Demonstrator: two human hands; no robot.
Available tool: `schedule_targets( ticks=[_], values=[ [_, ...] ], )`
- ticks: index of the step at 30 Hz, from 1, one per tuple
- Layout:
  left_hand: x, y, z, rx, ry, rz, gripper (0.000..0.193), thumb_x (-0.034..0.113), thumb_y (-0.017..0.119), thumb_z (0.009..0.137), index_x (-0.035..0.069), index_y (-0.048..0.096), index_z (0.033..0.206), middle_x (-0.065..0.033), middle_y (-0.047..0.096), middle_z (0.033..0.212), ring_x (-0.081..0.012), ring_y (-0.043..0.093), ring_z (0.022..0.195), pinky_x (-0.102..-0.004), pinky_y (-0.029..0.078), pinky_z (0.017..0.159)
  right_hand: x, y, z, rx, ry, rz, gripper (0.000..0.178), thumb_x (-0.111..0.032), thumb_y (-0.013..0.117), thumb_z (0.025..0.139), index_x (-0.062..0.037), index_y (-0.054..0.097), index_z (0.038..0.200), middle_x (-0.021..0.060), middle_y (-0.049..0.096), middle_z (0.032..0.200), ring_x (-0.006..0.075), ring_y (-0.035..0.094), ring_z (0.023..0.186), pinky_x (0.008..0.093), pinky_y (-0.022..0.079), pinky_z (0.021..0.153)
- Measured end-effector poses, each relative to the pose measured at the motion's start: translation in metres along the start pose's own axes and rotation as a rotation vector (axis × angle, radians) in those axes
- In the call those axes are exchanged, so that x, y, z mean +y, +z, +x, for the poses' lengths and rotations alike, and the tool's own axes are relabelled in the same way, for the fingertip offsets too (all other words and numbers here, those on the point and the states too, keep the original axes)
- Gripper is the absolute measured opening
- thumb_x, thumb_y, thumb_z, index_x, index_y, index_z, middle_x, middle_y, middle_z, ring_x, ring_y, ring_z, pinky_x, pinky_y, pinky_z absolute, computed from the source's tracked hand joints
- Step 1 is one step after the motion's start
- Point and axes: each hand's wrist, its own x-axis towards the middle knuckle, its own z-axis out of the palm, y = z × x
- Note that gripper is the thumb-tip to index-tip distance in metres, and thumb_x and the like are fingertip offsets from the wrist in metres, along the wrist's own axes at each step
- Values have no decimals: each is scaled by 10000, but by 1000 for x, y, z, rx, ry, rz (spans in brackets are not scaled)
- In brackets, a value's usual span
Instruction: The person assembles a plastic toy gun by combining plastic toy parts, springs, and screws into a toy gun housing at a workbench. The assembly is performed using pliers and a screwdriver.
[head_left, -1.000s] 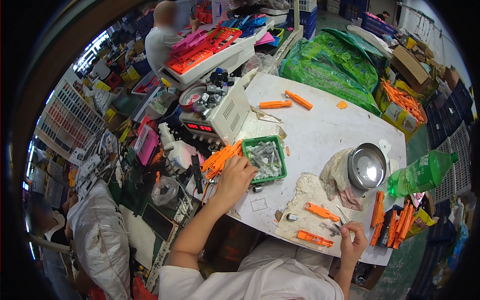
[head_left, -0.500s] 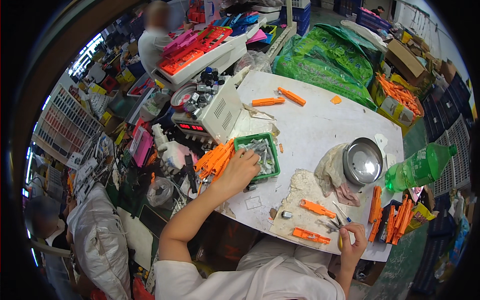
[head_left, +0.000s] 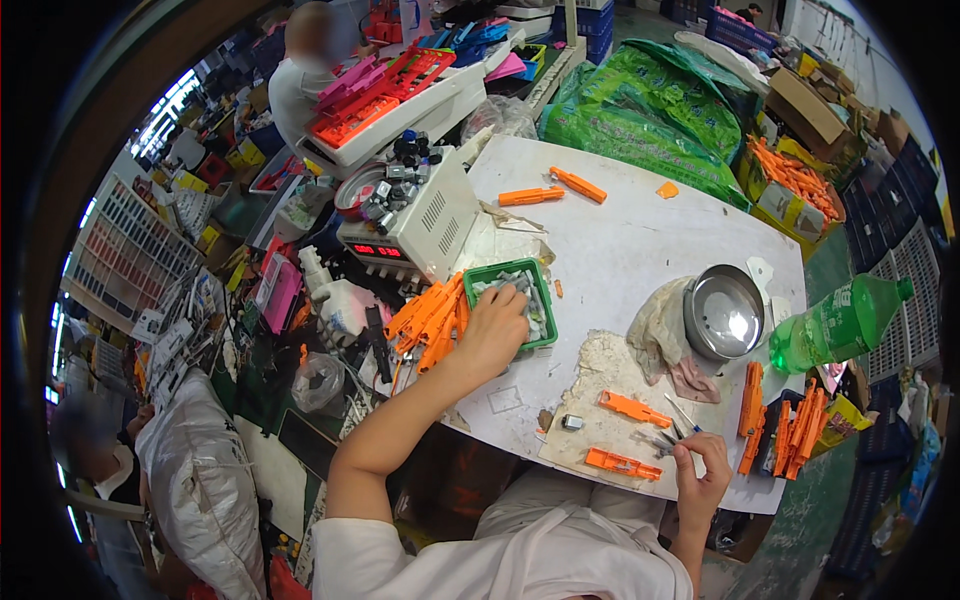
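My left hand (head_left: pixel 497 325) reaches into a green plastic basket (head_left: pixel 551 318) of small grey parts (head_left: pixel 536 300). Its fingers are bent together and the tips are hidden among the parts, so what they grip does not show. At the near right of the table, my right hand (head_left: pixel 706 472) is closed around small pliers (head_left: pixel 662 440), whose jaws point left. Just beyond them lies a thin pointed tool (head_left: pixel 682 411) with a blue end. Left of the pliers, two orange plastic housings (head_left: pixel 634 408) rest on a worn board (head_left: pixel 590 385), beside a small metal block (head_left: pixel 572 422).
Orange pieces (head_left: pixel 428 315) are heaped left of the basket, near a power supply (head_left: pixel 420 225). At the right stand a metal bowl (head_left: pixel 724 312) beside a rag (head_left: pixel 660 330), a green bottle (head_left: pixel 842 325) and more orange pieces (head_left: pixel 800 430). A co-worker (head_left: pixel 300 85) is at the far left.
My left hand has shifted slightly right and nearer over the basket, its fingers still among the parts. My right hand has lifted a little with the pliers. The whole view has shifted slightly.
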Motion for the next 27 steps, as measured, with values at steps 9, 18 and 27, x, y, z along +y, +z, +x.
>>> schedule_targets(
  ticks=[9, 18, 27],
  values=[
    [8, -18, -7, 86, -49, -23, 61, 96, 642, 690, 47, 668, 664, -67, 556, 850, -235, 484, 927, -362, 372, 824, 5, -8, -10, 3, 16, -28, 109, -74, 681, 794, 12, 615, 779, 85, 595, 781, 198, 552, 787, 292, 429, 740],
    [113, -57, -28, 514, 317, -523, 204, 107, 737, 664, 101, 697, 863, 8, 552, 846, -176, 511, 848, -353, 429, 783, -20, 15, 5, -338, 387, 795, 153, -131, 566, 923, 18, 564, 889, 71, 602, 874, 140, 551, 816, 259, 440, 774],
    [150, -39, -36, 582, 314, -743, 269, 146, 778, 610, 121, 725, 872, 31, 555, 852, -164, 505, 830, -340, 428, 747, -11, 10, -10, -462, 332, 938, 173, -163, 541, 957, 9, 557, 947, 38, 606, 880, 95, 553, 830, 232, 452, 767]
  ],
)
